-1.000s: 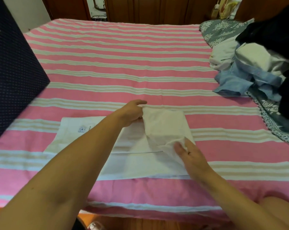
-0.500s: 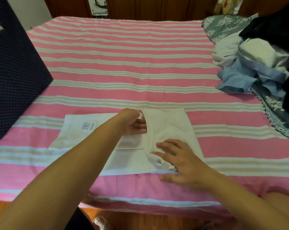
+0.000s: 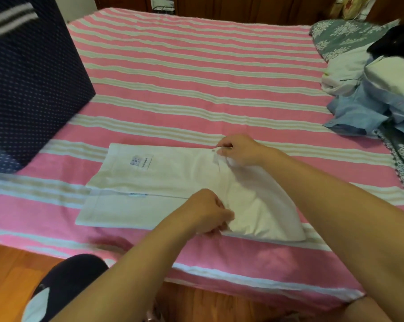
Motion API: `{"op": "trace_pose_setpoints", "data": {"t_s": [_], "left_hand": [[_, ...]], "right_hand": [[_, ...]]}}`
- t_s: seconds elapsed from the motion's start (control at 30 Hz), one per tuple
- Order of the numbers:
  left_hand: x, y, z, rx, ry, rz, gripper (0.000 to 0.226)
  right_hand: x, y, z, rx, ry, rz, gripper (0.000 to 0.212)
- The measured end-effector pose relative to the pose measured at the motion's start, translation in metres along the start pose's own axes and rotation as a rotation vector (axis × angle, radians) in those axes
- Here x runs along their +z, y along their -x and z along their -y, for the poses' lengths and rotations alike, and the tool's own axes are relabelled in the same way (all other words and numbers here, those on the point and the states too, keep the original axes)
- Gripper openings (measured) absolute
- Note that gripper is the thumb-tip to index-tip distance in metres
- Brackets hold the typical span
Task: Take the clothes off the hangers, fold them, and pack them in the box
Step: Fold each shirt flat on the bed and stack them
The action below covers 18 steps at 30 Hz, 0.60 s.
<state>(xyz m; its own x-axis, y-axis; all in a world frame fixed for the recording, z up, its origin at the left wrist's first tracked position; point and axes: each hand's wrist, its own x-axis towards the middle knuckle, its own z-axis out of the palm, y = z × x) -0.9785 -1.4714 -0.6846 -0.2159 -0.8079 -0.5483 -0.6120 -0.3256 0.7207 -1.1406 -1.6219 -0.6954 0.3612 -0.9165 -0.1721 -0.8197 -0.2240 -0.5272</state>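
White folded shirt (image 3: 164, 180) flat on bed, small label showing

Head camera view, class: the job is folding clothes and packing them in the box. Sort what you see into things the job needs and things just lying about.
Part of the job:
white garment, pinched by the left hand and right hand
dark dotted box
pile of unfolded clothes

Just lying about:
striped bedspread
grey floral pillow
wooden floor
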Motion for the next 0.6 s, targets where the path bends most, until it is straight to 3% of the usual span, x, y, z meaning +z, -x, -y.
{"op": "trace_pose_setpoints", "data": {"t_s": [0.03, 0.13, 0.2, 0.27, 0.37, 0.43, 0.53, 0.6], "left_hand": [[0.002, 0.000, 0.002, 0.019, 0.044, -0.037, 0.017], [0.003, -0.001, 0.008, 0.029, 0.243, -0.145, 0.006], [0.005, -0.002, 0.012, -0.008, 0.423, -0.128, 0.014], [0.009, -0.004, 0.016, -0.045, 0.450, -0.138, 0.019], [0.016, -0.007, 0.020, -0.023, 0.244, -0.231, 0.017], [0.016, -0.006, 0.024, 0.090, -0.091, -0.389, 0.013], [0.022, -0.001, 0.031, 0.537, -0.456, -0.683, 0.017], [0.033, -0.004, 0.037, 0.777, -0.640, -0.592, 0.039]], "right_hand": [[-0.002, -0.001, 0.002, -0.014, -0.050, -0.030, 0.022], [-0.011, -0.003, -0.004, -0.001, -0.195, -0.110, 0.036], [-0.008, -0.005, -0.008, 0.023, -0.139, -0.037, 0.033], [0.006, -0.013, -0.016, 0.025, -0.016, 0.018, 0.020], [0.027, -0.021, -0.021, 0.070, 0.020, -0.115, 0.012], [0.030, -0.022, -0.020, 0.035, 0.089, -0.254, 0.018], [0.023, -0.007, -0.022, -0.051, 0.128, -0.413, 0.035], [0.021, 0.017, -0.028, -0.146, 0.163, -0.421, 0.044]]}}
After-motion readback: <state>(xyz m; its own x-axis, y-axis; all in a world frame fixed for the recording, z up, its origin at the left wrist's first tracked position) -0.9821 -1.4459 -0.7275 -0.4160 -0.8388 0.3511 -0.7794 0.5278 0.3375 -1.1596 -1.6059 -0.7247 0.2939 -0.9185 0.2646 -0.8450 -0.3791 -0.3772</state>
